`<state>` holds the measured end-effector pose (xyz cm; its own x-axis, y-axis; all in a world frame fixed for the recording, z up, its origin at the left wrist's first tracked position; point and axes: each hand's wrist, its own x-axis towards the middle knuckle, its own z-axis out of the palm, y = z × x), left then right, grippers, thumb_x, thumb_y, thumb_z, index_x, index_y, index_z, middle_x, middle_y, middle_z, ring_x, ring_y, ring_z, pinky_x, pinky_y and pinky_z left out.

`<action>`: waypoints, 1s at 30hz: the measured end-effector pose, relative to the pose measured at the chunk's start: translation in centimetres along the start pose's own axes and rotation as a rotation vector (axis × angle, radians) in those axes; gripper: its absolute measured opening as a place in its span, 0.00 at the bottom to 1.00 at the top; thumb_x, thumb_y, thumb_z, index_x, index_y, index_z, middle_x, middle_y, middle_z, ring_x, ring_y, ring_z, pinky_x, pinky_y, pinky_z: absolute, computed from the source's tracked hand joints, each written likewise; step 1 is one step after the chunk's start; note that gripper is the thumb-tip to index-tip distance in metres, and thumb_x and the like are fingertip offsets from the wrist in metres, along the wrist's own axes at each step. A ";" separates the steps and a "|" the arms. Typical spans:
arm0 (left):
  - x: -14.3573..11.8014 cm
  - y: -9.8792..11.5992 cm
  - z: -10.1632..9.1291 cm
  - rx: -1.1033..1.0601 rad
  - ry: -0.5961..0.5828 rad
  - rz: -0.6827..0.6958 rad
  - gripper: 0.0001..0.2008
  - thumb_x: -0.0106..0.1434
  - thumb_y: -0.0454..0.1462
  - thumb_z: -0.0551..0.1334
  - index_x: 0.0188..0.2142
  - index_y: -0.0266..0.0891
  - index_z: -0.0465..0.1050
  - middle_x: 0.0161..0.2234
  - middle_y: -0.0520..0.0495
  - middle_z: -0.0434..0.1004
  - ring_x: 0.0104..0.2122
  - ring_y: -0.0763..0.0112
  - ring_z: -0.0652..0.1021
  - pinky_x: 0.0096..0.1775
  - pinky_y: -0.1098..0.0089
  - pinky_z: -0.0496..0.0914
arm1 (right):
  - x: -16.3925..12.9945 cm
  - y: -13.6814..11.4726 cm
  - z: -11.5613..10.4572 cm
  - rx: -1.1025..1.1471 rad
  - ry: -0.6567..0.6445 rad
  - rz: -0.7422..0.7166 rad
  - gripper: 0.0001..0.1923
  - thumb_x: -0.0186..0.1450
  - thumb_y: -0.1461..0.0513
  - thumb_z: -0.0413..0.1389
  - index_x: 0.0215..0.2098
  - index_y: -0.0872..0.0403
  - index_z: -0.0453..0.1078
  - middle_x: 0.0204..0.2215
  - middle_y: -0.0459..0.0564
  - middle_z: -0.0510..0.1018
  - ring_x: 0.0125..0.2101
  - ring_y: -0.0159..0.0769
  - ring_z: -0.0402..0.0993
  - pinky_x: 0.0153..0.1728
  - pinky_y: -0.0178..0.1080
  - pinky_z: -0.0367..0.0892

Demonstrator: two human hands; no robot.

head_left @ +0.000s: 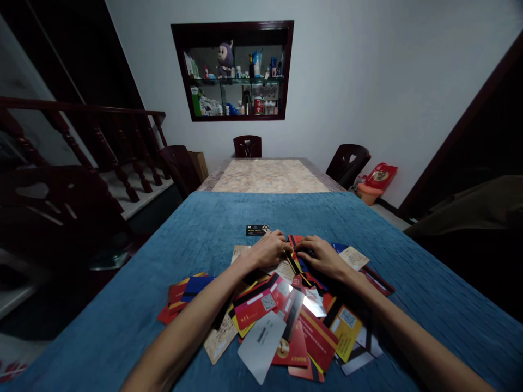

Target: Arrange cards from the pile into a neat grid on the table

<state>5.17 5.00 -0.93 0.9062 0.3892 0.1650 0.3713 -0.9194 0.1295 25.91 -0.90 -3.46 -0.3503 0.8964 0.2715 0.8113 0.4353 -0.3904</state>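
A loose heap of plastic cards [318, 337], mostly red, yellow, blue and white, is spread on the blue tablecloth. Into its far edge reaches my left hand [267, 251], fingers curled at a yellow-and-black card [291, 261]. Close beside it, my right hand [321, 256] is bent over red and blue cards, its fingertips closed at their edge. What lies under both hands is partly hidden. Beyond my left hand, apart from the heap, lies a black card [256, 230]. In front, a white card [262, 343] and a red card [255, 307] overlap others.
The blue tablecloth [196, 218] covers the near part of a long table with a patterned top [272, 174]. Dark chairs [349, 163] stand around it. A wooden railing [81, 106] runs at the left. Wall shelves [237, 80] hold bottles and a plush toy.
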 end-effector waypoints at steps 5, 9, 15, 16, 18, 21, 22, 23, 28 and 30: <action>-0.1 -0.2 0.2 0.087 0.023 0.073 0.10 0.66 0.33 0.57 0.41 0.40 0.78 0.37 0.43 0.77 0.41 0.63 0.71 0.44 0.65 0.65 | 0.0 -0.5 -0.2 0.027 0.001 -0.009 0.10 0.67 0.61 0.52 0.41 0.53 0.76 0.41 0.53 0.78 0.42 0.41 0.71 0.46 0.42 0.63; -0.3 -0.2 0.0 0.154 0.028 0.134 0.09 0.66 0.31 0.57 0.37 0.38 0.77 0.34 0.43 0.76 0.38 0.65 0.70 0.42 0.66 0.65 | -0.1 -0.5 -0.1 0.036 0.015 -0.018 0.10 0.67 0.61 0.52 0.40 0.53 0.76 0.40 0.53 0.78 0.41 0.41 0.71 0.45 0.42 0.63; -1.4 0.1 -0.2 0.289 0.061 0.227 0.06 0.66 0.31 0.58 0.35 0.36 0.75 0.34 0.43 0.76 0.38 0.64 0.69 0.42 0.64 0.66 | -0.3 -0.4 -0.1 0.041 0.012 -0.044 0.11 0.67 0.60 0.52 0.41 0.53 0.76 0.40 0.54 0.78 0.41 0.42 0.70 0.45 0.45 0.63; -1.7 0.2 -0.2 0.314 0.073 0.240 0.06 0.66 0.31 0.58 0.35 0.36 0.74 0.35 0.43 0.76 0.38 0.64 0.69 0.42 0.64 0.66 | -0.3 -0.4 -0.2 0.040 0.016 -0.048 0.11 0.67 0.60 0.52 0.41 0.53 0.76 0.40 0.54 0.78 0.41 0.43 0.70 0.45 0.45 0.63; -2.3 0.4 -0.3 0.363 0.104 0.261 0.06 0.66 0.32 0.58 0.35 0.36 0.73 0.34 0.43 0.76 0.38 0.64 0.70 0.42 0.64 0.65 | -0.4 -0.5 -0.3 0.042 0.030 -0.062 0.12 0.68 0.58 0.52 0.41 0.52 0.76 0.41 0.54 0.78 0.41 0.43 0.70 0.45 0.45 0.63; -3.3 0.6 -0.3 0.407 0.161 0.278 0.06 0.66 0.32 0.58 0.34 0.35 0.72 0.33 0.44 0.75 0.37 0.65 0.70 0.41 0.65 0.64 | -0.6 -1.1 -0.5 0.048 0.052 -0.108 0.13 0.68 0.56 0.52 0.41 0.52 0.76 0.40 0.54 0.79 0.42 0.43 0.70 0.45 0.45 0.63; -3.7 0.6 -0.3 0.412 0.178 0.279 0.05 0.66 0.32 0.58 0.35 0.35 0.72 0.33 0.44 0.75 0.37 0.65 0.70 0.40 0.65 0.64 | -0.6 -1.3 -0.5 0.049 0.058 -0.131 0.13 0.68 0.55 0.52 0.41 0.51 0.76 0.40 0.54 0.79 0.42 0.42 0.70 0.45 0.45 0.63; -4.0 0.6 -0.3 0.415 0.192 0.279 0.05 0.67 0.33 0.57 0.35 0.35 0.72 0.33 0.44 0.75 0.36 0.65 0.70 0.40 0.65 0.64 | -0.7 -1.7 -0.6 0.050 0.060 -0.154 0.13 0.68 0.55 0.53 0.41 0.51 0.76 0.40 0.53 0.79 0.42 0.42 0.70 0.45 0.45 0.63; -5.5 0.4 -0.5 0.429 0.240 0.249 0.07 0.67 0.32 0.55 0.33 0.35 0.71 0.31 0.45 0.73 0.35 0.66 0.70 0.41 0.65 0.65 | -1.0 -3.7 -0.9 0.014 0.015 -0.201 0.15 0.66 0.51 0.55 0.43 0.51 0.75 0.41 0.53 0.79 0.43 0.44 0.69 0.45 0.47 0.62; -6.0 0.4 -0.6 0.424 0.267 0.229 0.08 0.67 0.32 0.55 0.33 0.36 0.71 0.31 0.45 0.73 0.35 0.66 0.70 0.41 0.64 0.65 | -1.2 -4.4 -0.9 -0.018 -0.003 -0.200 0.16 0.65 0.49 0.57 0.43 0.51 0.75 0.41 0.53 0.79 0.44 0.44 0.68 0.44 0.47 0.61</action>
<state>-0.21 2.38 -1.28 0.9114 0.1263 0.3918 0.2693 -0.9028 -0.3354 23.22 -3.94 -1.27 -0.5070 0.7924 0.3393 0.7335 0.6033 -0.3130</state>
